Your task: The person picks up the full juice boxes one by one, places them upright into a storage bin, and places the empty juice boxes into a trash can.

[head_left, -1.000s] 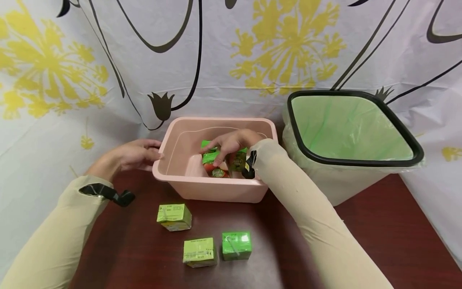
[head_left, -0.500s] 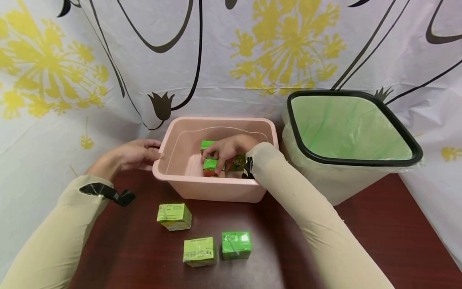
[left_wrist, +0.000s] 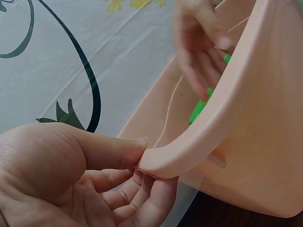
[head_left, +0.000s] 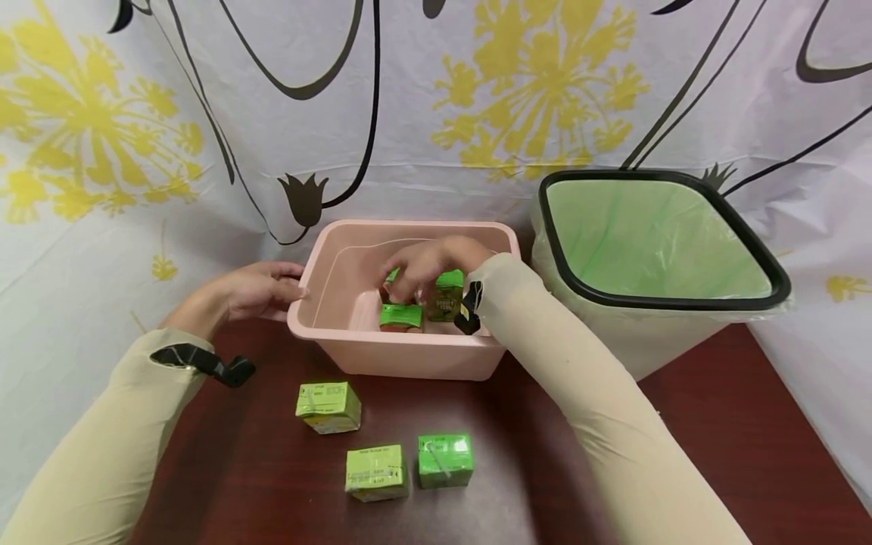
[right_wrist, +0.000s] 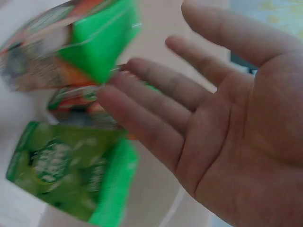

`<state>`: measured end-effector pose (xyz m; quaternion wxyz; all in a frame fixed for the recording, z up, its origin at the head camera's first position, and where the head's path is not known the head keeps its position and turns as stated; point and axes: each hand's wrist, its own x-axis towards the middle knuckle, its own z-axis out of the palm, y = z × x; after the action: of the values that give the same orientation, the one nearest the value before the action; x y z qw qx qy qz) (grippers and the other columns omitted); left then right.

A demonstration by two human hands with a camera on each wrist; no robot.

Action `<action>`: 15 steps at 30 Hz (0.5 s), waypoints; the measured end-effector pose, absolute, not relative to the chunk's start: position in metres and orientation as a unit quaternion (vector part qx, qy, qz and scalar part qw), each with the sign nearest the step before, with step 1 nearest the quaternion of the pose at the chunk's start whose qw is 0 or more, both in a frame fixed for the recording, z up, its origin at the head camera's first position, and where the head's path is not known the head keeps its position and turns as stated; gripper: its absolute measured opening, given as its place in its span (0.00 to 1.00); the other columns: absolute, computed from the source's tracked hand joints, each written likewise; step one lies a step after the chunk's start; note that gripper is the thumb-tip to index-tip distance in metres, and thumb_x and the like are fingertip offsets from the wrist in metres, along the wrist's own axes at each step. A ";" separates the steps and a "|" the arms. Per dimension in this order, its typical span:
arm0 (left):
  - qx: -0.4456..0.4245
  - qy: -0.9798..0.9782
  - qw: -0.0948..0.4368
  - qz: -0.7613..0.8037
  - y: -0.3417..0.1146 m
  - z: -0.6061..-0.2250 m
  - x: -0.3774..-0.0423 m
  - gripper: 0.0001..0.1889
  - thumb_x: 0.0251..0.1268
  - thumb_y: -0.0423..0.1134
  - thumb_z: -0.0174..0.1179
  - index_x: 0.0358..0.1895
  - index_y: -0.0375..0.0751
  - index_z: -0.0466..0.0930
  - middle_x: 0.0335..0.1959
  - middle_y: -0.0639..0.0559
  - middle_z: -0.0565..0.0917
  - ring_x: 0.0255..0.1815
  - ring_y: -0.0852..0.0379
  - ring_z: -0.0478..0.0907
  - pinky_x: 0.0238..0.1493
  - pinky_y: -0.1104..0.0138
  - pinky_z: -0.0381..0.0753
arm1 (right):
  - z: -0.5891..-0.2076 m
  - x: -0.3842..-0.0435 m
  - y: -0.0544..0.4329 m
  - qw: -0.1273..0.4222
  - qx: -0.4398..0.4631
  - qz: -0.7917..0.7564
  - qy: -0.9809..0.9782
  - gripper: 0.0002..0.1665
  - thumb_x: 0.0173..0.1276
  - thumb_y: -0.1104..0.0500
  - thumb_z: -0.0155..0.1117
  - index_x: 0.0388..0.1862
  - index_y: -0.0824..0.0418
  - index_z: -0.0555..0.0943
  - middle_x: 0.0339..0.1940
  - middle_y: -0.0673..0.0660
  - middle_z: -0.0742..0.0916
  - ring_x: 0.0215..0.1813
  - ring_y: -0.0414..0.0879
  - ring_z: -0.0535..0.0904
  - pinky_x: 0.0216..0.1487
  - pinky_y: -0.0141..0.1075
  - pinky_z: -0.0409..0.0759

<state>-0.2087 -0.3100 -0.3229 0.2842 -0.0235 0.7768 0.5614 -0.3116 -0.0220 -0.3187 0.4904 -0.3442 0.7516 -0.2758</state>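
Note:
My left hand (head_left: 259, 294) pinches the left rim of a pink plastic basin (head_left: 402, 339), thumb on top and fingers beneath it in the left wrist view. Inside the basin, my right hand (head_left: 428, 266) hovers with fingers stretched out and palm bare in the right wrist view. Below and around it are small juice cartons: a red-and-green carton (head_left: 400, 316) near the front wall, a green carton (head_left: 446, 299) to its right, and another red carton (right_wrist: 78, 105) behind, partly covered by the fingers. The printed side of the green carton (right_wrist: 57, 165) faces the right wrist camera.
Two yellow-green cartons, one at left (head_left: 328, 407) and one nearer (head_left: 377, 473), plus a bright green carton (head_left: 445, 460), stand on the dark red table (head_left: 225, 469). A bin (head_left: 599, 333) with a black rim and clear liner stands right of the basin. A patterned sheet (head_left: 409, 113) hangs behind.
My right hand reached down to the front red-and-green carton, then rose back off it. That carton showed its printed side earlier and now shows mostly its green top. My left hand stayed put.

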 end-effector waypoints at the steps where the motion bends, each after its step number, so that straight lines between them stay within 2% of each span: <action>1: -0.023 0.778 0.284 0.560 -0.310 -0.323 -0.209 0.33 0.78 0.32 0.53 0.77 0.26 0.48 0.57 0.42 0.77 0.46 0.58 0.82 0.49 0.61 0.85 | -0.313 -0.310 -0.022 0.479 -0.349 -0.278 0.756 0.30 0.76 0.63 0.58 0.75 0.59 0.67 0.55 0.59 0.81 0.42 0.46 0.79 0.50 0.49 0.84; 3: -0.026 0.777 0.285 0.560 -0.310 -0.323 -0.208 0.33 0.78 0.31 0.53 0.77 0.26 0.48 0.57 0.42 0.77 0.46 0.58 0.82 0.49 0.61 0.85 | -0.302 -0.307 -0.024 0.459 -0.351 -0.284 0.765 0.30 0.75 0.63 0.57 0.75 0.60 0.67 0.50 0.60 0.84 0.35 0.47 0.78 0.46 0.46 0.83; 5: -0.027 0.777 0.287 0.560 -0.309 -0.323 -0.209 0.33 0.78 0.31 0.53 0.77 0.26 0.48 0.57 0.43 0.77 0.46 0.58 0.82 0.50 0.61 0.85 | -0.292 -0.301 -0.026 0.451 -0.339 -0.295 0.771 0.30 0.76 0.64 0.56 0.76 0.59 0.65 0.54 0.61 0.84 0.35 0.47 0.80 0.42 0.45 0.85; 7: -0.025 0.777 0.287 0.559 -0.308 -0.322 -0.209 0.32 0.78 0.31 0.53 0.76 0.26 0.49 0.56 0.43 0.78 0.47 0.58 0.82 0.50 0.61 0.85 | -0.281 -0.292 -0.028 0.439 -0.328 -0.299 0.781 0.31 0.77 0.64 0.56 0.77 0.58 0.64 0.63 0.62 0.80 0.36 0.48 0.82 0.38 0.46 0.87; 9: -0.023 0.777 0.287 0.560 -0.308 -0.322 -0.210 0.32 0.77 0.32 0.54 0.76 0.27 0.49 0.56 0.43 0.78 0.46 0.58 0.83 0.50 0.61 0.85 | -0.272 -0.283 -0.032 0.407 -0.341 -0.273 0.802 0.33 0.78 0.61 0.56 0.79 0.55 0.63 0.70 0.63 0.74 0.36 0.49 0.83 0.35 0.47 0.87; 10: -0.020 0.778 0.286 0.559 -0.308 -0.322 -0.210 0.32 0.77 0.32 0.54 0.76 0.26 0.49 0.56 0.44 0.78 0.47 0.58 0.82 0.50 0.61 0.85 | -0.269 -0.278 -0.034 0.382 -0.363 -0.245 0.814 0.33 0.79 0.59 0.56 0.80 0.54 0.62 0.70 0.62 0.74 0.36 0.49 0.83 0.35 0.46 0.87; 11: -0.019 0.778 0.286 0.560 -0.308 -0.322 -0.210 0.32 0.77 0.32 0.54 0.76 0.26 0.49 0.55 0.44 0.78 0.46 0.58 0.82 0.50 0.61 0.85 | -0.266 -0.273 -0.036 0.354 -0.387 -0.215 0.824 0.35 0.79 0.56 0.57 0.81 0.53 0.61 0.72 0.61 0.73 0.36 0.51 0.84 0.38 0.44 0.87; 13: -0.020 0.778 0.285 0.560 -0.308 -0.322 -0.209 0.32 0.77 0.32 0.54 0.76 0.26 0.49 0.54 0.45 0.79 0.46 0.58 0.82 0.50 0.61 0.85 | -0.264 -0.263 -0.040 0.291 -0.440 -0.147 0.837 0.38 0.79 0.50 0.57 0.83 0.54 0.57 0.76 0.61 0.71 0.48 0.52 0.85 0.53 0.40 0.84; 15: -0.021 0.777 0.285 0.561 -0.309 -0.322 -0.208 0.32 0.78 0.32 0.53 0.76 0.26 0.49 0.53 0.46 0.79 0.46 0.58 0.82 0.50 0.60 0.85 | -0.264 -0.254 -0.043 0.230 -0.478 -0.086 0.843 0.43 0.79 0.44 0.56 0.84 0.55 0.53 0.78 0.60 0.68 0.64 0.51 0.79 0.67 0.38 0.74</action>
<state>-0.2079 -0.3090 -0.3219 0.2846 -0.0210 0.7769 0.5612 -0.2544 -0.0427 -0.2641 0.2300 -0.4780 0.8434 -0.0856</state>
